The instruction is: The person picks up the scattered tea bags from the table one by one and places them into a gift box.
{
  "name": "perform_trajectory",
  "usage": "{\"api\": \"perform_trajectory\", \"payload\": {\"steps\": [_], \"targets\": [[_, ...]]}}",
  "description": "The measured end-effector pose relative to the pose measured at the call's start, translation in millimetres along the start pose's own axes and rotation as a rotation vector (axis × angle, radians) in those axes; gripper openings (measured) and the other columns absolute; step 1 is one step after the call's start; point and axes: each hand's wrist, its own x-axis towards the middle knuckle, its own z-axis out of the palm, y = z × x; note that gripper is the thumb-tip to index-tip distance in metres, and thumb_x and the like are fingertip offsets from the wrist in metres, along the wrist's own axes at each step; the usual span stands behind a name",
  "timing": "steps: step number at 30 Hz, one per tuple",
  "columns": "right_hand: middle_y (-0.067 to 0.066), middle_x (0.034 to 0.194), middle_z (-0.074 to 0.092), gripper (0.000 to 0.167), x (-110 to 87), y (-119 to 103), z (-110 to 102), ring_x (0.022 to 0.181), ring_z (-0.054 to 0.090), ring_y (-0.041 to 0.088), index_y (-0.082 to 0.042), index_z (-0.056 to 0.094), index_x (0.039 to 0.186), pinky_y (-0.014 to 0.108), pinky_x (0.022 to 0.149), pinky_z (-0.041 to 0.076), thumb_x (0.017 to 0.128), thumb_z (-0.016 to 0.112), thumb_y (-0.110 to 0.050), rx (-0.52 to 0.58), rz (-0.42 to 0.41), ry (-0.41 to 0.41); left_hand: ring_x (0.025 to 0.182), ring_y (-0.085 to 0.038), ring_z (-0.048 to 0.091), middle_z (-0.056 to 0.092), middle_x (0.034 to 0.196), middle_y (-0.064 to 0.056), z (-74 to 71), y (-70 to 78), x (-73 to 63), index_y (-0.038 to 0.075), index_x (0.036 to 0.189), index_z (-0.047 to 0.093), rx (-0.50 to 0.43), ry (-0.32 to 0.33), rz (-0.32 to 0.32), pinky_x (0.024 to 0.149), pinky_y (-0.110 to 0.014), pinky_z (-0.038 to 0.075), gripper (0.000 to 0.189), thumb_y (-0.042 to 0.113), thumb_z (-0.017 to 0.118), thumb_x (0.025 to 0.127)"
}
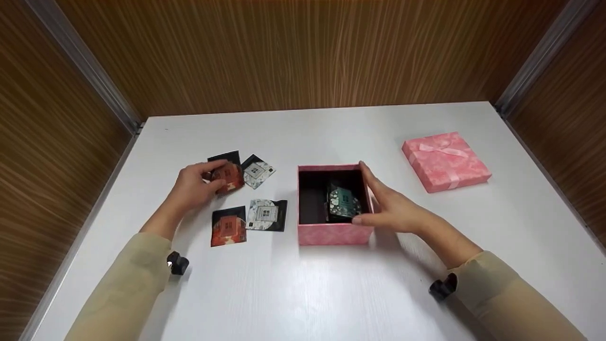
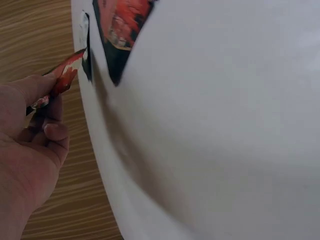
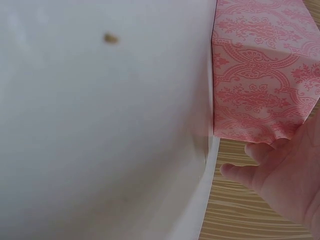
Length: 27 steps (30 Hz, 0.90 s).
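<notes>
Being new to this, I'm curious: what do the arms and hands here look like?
They are a person's: the left hand and right hand are bare. The left sleeve is plain beige with a small black device at its end; the right sleeve matches, with a second black device.

No readable text; only a small four-part emblem (image 1: 266,213) on the packets (image 1: 228,227).

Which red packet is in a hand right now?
The one farther back: the left hand pinches that red packet. The red packet nearer the person lies flat, with no hand on it.
</notes>
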Motion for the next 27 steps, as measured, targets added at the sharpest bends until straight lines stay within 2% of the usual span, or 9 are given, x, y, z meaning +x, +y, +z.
{"api": "perform_trajectory", "payload": {"steps": [4,9,17,27], "targets": [[0.009,0.177,0.005,0.123,0.0,-1,0,0.159,0.021,0.034,-0.021,-0.006,0.172,0.057,0.126,0.022,0.090,0.080,-0.053,0.008,0.009,-0.003,0.107,-0.030,0.064,0.069,0.130,-0.019,-2.1,12.7,-0.1,0.013,0.149,0.064,-0.021,0.034,0.048,0.073,-0.026,0.049,0.050,0.008,0.073,0.100],[0.006,0.178,0.004,0.123,-0.2,-1,1,0.160,0.018,0.032,-0.021,-0.006,0.172,0.057,0.126,0.020,0.090,0.080,-0.052,0.034,0.014,-0.004,0.102,-0.028,0.066,0.070,0.129,-0.017,-3.1,31.2,-1.0,0.011,0.148,0.065,-0.054,0.046,0.102,0.070,-0.019,0.051,0.048,0.009,0.074,0.101],[0.006,0.178,0.004,0.123,0.2,0,1,0.160,0.018,0.031,-0.022,-0.006,0.172,0.057,0.126,0.020,0.090,0.080,-0.052,0.031,0.016,-0.004,0.098,-0.023,0.064,0.069,0.132,-0.015,1.0,63.4,-4.9,0.013,0.149,0.064,-0.122,0.013,0.134,0.073,-0.019,0.053,0.049,0.011,0.074,0.101],[0.008,0.177,0.005,0.122,0.5,-1,0,0.159,0.021,0.033,-0.021,-0.005,0.172,0.057,0.126,0.022,0.090,0.080,-0.052,0.012,0.015,-0.002,0.097,-0.020,0.065,0.072,0.125,-0.009,13.6,104.9,-7.5,0.016,0.151,0.062,-0.118,-0.041,0.213,0.077,-0.027,0.055,0.052,0.016,0.076,0.101]]}}
